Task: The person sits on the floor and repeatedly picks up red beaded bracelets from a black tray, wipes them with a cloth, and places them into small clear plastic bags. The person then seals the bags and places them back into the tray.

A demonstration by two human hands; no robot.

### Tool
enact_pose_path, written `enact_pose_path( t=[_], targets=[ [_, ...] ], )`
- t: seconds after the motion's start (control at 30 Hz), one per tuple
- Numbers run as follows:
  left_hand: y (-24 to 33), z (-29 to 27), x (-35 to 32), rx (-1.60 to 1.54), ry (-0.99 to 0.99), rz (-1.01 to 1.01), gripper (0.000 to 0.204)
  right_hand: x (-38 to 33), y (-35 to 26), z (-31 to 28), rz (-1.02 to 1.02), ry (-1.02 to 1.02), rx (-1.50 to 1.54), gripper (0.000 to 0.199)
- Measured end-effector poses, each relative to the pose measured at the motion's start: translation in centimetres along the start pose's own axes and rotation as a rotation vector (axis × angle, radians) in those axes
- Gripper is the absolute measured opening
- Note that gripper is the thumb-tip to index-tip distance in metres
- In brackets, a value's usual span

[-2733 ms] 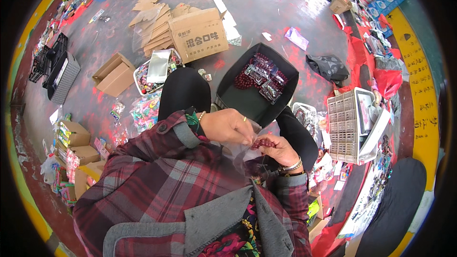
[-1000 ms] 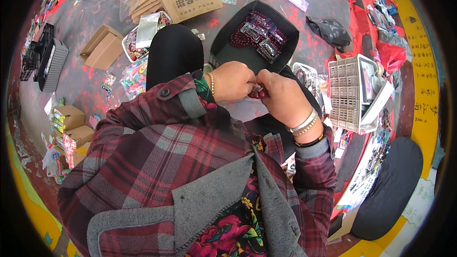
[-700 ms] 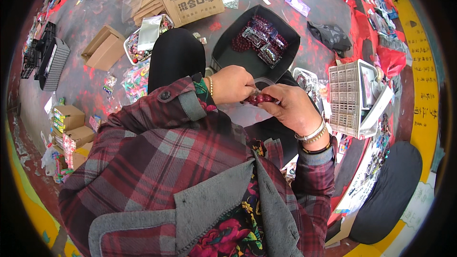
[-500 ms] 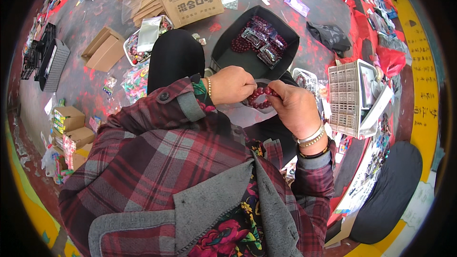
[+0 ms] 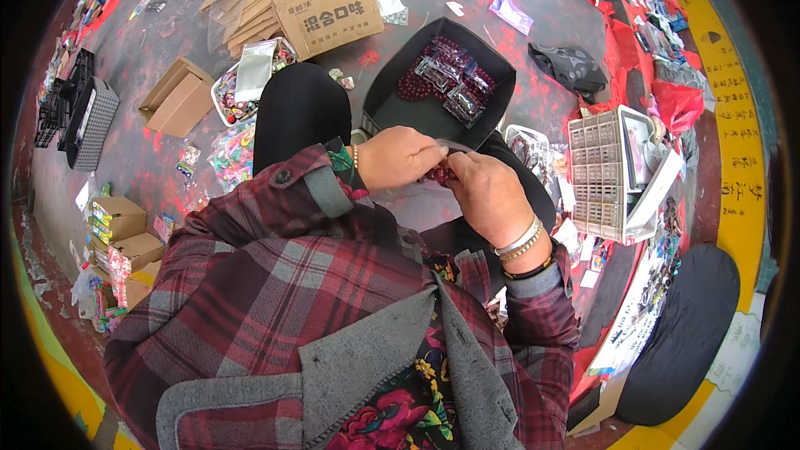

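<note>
Seemingly level, bead string [image 5: 439, 173] spans both hands [image 5: 400, 158].

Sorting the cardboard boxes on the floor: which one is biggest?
The tan printed carton at the top, beside flattened cardboard; the open box left is smaller.

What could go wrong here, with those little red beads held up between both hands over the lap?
1. The red beads are pinched only by the fingertips of the left hand and right hand; a slip would likely drop them onto the lap or the cluttered floor, where they would be hard to find.
2. The clear bag at the fingers looks thin and could tear or spill.
3. The black tray rests near the knees; a leg shift might tip it.
</note>
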State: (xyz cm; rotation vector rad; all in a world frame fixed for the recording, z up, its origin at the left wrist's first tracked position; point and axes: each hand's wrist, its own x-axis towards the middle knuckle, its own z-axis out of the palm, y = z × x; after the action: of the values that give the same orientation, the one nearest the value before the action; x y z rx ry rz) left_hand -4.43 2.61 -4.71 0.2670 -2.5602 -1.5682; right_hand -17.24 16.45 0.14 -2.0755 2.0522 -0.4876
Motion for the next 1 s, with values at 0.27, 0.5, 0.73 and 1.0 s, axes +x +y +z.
enact_pose_path(
  t=[0.27, 0.5, 0.73, 1.0],
  targets=[
    [-0.8, 0.0, 0.2, -0.514, -0.076, 0.014, 0.036, 0.5, -1.1, -2.1, 0.123, 0.02, 0.048, 0.02],
    [-1.0, 0.0, 0.1, -0.833, -0.141, -0.19, 0.039, 0.3, -0.4, -1.4, 0.161, -0.061, -0.014, 0.012],
    [-0.6, -1.9, -0.1, -1.05, -0.091, -0.322, 0.044, -1.1, 0.4, -3.2, 0.414, 0.506, 0.691, 0.012],
    [-0.8, -4.1, 1.0, -1.541, -0.028, -0.237, 0.046, -3.7, 4.5, 4.3, 0.478, 0.196, 1.594, 0.063]
  ],
)
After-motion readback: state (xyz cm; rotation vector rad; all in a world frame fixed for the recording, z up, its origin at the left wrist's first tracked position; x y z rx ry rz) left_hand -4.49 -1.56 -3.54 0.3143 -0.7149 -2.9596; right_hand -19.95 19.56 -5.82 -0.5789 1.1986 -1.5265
